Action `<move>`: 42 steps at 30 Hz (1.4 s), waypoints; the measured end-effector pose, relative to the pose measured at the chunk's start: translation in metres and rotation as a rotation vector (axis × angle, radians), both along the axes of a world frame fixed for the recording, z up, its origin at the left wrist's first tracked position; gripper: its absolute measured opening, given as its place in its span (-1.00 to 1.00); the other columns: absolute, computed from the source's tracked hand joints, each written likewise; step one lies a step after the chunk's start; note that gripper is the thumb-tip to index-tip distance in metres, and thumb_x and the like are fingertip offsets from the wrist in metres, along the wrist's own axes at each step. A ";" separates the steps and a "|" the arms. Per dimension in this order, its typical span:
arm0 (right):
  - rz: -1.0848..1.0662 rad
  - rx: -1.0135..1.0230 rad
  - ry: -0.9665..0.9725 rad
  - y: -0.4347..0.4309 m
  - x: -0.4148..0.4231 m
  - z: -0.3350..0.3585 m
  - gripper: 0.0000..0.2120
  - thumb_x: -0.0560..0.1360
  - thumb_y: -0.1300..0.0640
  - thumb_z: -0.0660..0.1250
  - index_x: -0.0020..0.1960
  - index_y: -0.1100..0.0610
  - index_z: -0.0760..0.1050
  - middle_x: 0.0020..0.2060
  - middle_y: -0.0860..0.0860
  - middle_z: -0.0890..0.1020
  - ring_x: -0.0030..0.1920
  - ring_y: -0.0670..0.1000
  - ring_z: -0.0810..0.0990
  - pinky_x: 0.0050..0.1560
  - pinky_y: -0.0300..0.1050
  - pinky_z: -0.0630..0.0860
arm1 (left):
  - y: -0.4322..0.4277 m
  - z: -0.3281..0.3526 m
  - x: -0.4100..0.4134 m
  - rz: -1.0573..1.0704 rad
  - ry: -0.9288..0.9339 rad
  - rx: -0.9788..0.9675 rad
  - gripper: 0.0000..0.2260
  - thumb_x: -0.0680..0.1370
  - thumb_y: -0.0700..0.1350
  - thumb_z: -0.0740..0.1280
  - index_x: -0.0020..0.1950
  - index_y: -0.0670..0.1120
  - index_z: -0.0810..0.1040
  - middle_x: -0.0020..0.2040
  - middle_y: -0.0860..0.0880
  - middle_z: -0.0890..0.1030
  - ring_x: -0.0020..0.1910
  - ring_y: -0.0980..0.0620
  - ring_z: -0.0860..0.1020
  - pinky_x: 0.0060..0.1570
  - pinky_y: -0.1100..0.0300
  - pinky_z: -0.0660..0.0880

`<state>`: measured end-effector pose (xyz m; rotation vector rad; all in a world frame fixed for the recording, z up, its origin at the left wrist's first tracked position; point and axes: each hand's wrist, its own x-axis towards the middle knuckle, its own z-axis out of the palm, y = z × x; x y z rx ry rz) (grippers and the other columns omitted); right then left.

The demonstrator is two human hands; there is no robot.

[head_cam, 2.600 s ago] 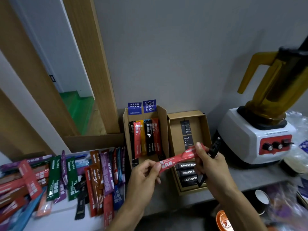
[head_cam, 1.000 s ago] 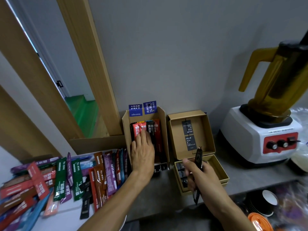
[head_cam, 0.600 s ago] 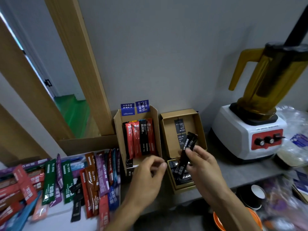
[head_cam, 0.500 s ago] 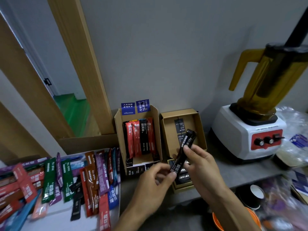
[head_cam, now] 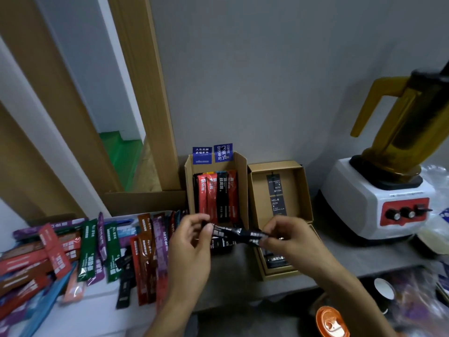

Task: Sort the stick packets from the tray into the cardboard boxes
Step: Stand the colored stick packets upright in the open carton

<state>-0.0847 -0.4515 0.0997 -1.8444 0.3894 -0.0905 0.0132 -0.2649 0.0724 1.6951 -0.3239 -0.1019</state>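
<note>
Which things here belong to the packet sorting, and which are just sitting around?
In the job: black stick packet held by left hand and right hand; loose packets on the tray; left box; right box.

Lying about: blender; paper cup; orange lid.

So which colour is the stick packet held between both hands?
Black stick packet with white print, head view.

Café prep counter: blender (head_cam: 386, 190), paper cup (head_cam: 384, 289), coffee stick packets (head_cam: 87, 249).

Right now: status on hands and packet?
Left hand and right hand pinch black packet by its ends. Held level before boxes. Nothing blocking.
</note>
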 end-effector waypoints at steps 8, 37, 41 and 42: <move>-0.031 -0.430 -0.066 0.063 0.054 -0.012 -0.86 0.60 0.03 0.31 0.00 0.03 0.63 -0.18 -0.16 0.59 -0.19 -0.23 0.57 -0.26 -0.39 0.50 | 0.005 0.024 0.046 0.091 -0.216 0.020 -0.83 0.58 -0.10 0.37 0.16 0.03 0.50 -0.05 0.10 0.60 -0.06 0.25 0.59 -0.15 0.40 0.51; -0.255 -0.324 -0.223 0.105 0.090 -0.058 -0.93 0.59 0.17 0.32 0.02 0.00 0.51 -0.10 -0.11 0.60 -0.11 -0.26 0.59 -0.15 -0.42 0.54 | 0.125 -0.021 0.059 0.082 -0.009 0.425 -0.93 0.60 -0.09 0.32 0.00 0.09 0.55 -0.10 0.14 0.61 -0.12 0.24 0.59 -0.24 0.37 0.45; 0.032 -0.318 0.024 0.165 0.055 -0.061 -0.93 0.59 0.07 0.31 -0.05 -0.09 0.51 -0.14 -0.15 0.61 -0.10 -0.29 0.58 -0.17 -0.45 0.50 | 0.143 -0.037 0.058 0.128 0.028 0.566 -0.96 0.59 -0.08 0.33 -0.03 0.07 0.52 -0.13 0.15 0.58 -0.18 0.25 0.58 -0.43 0.43 0.45; 0.031 -0.365 0.019 0.175 0.060 -0.065 -0.96 0.60 0.03 0.30 -0.03 -0.06 0.52 -0.10 -0.14 0.61 -0.12 -0.24 0.58 -0.18 -0.44 0.49 | 0.143 -0.039 0.061 0.148 0.035 0.607 -0.97 0.59 -0.07 0.34 0.00 0.06 0.51 -0.11 0.15 0.57 -0.15 0.23 0.58 -0.42 0.42 0.45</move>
